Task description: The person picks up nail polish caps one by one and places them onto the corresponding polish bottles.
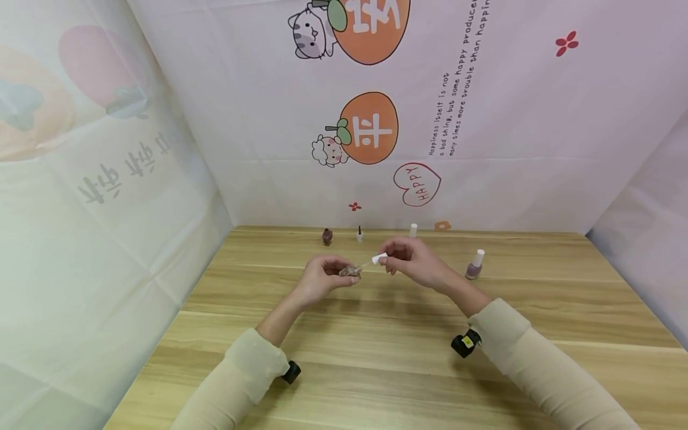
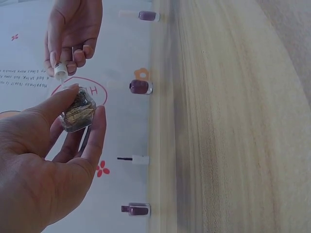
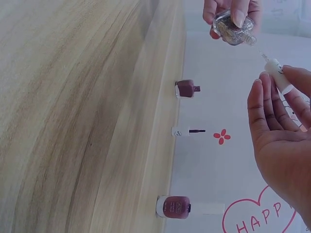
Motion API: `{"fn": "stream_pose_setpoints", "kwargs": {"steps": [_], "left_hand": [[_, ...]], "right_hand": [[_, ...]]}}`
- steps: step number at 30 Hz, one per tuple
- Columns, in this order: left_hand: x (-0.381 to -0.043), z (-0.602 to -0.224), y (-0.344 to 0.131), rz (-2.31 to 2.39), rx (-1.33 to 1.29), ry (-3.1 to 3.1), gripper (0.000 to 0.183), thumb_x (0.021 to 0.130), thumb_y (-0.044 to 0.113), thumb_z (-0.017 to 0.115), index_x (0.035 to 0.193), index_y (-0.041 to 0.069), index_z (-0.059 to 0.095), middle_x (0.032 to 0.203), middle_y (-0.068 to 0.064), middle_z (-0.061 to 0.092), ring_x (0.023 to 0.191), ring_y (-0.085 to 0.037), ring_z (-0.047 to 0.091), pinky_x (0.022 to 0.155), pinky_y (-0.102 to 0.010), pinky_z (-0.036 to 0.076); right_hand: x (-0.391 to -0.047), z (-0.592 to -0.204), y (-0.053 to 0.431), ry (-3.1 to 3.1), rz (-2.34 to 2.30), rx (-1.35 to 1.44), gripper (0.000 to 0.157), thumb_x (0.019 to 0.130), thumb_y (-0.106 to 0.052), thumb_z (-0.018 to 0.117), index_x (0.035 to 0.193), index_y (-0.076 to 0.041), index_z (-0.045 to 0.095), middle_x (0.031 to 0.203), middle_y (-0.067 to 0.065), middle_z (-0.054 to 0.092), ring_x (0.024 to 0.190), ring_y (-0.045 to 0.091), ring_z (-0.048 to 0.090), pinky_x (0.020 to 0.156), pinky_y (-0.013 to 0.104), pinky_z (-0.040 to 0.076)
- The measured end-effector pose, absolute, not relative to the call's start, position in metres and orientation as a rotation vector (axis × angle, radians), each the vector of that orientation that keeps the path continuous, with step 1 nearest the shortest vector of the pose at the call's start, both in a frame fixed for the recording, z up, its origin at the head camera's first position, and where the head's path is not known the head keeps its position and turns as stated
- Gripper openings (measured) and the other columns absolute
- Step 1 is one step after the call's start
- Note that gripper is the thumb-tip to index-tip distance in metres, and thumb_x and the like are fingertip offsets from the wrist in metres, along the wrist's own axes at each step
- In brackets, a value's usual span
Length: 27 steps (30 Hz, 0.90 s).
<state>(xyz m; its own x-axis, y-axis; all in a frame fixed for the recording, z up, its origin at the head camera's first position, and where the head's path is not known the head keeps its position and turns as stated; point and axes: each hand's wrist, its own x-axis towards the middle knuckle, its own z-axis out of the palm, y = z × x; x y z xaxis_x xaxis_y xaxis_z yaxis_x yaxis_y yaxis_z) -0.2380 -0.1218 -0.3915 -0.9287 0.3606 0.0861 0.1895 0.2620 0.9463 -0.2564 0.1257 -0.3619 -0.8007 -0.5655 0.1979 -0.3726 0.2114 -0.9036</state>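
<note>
My left hand pinches a small clear nail polish bottle with gold and silver glitter between thumb and fingers. The bottle is uncapped and tilted, its neck toward the right hand. In my right hand, thumb and fingers pinch a white nail polish cap with a thin brush pointing at the bottle's neck. Both hands are raised above the wooden table. The brush tip is close to the neck; whether it touches the rim, I cannot tell.
Along the table's back stand an uncapped dark mauve polish bottle and a white cap with its dark brush upward. A capped bottle is partly behind the right hand in the head view. Another capped mauve bottle stands to the right.
</note>
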Motion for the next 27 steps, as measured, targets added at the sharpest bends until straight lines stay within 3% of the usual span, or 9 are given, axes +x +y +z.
{"fn": "stream_pose_setpoints", "kwargs": {"steps": [9,18,27], "left_hand": [[-0.237,-0.392,-0.121,1.749,0.537,2.369,0.024,0.080,0.010,0.075,0.101,0.001,0.068,0.097,-0.013,0.068,0.088,-0.025,0.063,0.073,-0.030,0.053],[-0.237,-0.391,-0.121,1.773,0.551,2.338,0.024,0.081,0.008,0.074,0.102,0.000,0.068,0.098,-0.014,0.068,0.087,-0.021,0.064,0.073,-0.030,0.054],[-0.250,-0.410,-0.120,1.755,0.542,2.359,0.024,0.080,0.012,0.075,0.101,0.004,0.069,0.097,-0.010,0.069,0.089,-0.025,0.064,0.073,-0.030,0.053]], "right_hand": [[-0.258,-0.367,0.125,2.281,-1.634,-0.905,0.017,0.093,-0.008,0.059,0.107,0.001,0.060,0.090,0.019,0.061,0.080,0.047,0.056,0.061,0.033,0.052],[-0.258,-0.368,0.123,2.289,-1.622,-0.935,0.017,0.093,-0.009,0.059,0.107,0.000,0.061,0.089,0.017,0.062,0.075,0.028,0.060,0.062,0.036,0.053],[-0.258,-0.368,0.120,2.277,-1.617,-0.942,0.017,0.093,-0.009,0.059,0.107,0.001,0.061,0.092,0.020,0.062,0.076,0.028,0.060,0.065,0.037,0.053]]}}
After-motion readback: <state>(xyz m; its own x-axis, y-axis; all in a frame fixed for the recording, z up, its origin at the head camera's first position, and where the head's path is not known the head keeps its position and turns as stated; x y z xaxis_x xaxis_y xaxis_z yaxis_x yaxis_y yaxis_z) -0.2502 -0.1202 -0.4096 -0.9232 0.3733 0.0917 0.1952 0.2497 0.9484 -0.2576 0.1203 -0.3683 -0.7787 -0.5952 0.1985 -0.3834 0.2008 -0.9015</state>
